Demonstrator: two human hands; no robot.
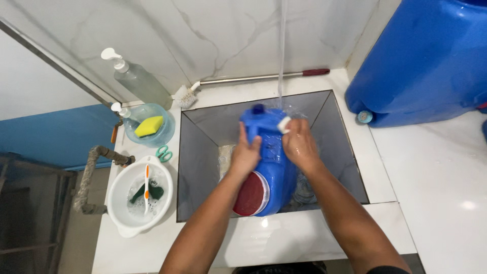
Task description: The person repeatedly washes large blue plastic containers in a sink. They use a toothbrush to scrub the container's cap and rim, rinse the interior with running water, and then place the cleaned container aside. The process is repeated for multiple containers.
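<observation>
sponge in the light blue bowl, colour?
Yellow sponge in the light blue bowl, left of the sink; the head view shows it.

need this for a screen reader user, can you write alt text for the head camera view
Two bare hands, left hand and right hand, grip a blue plastic jug over a square sink under a thin stream of water. A white basin holding a toothbrush sits left of the sink, and a big blue barrel stands at right.
</observation>
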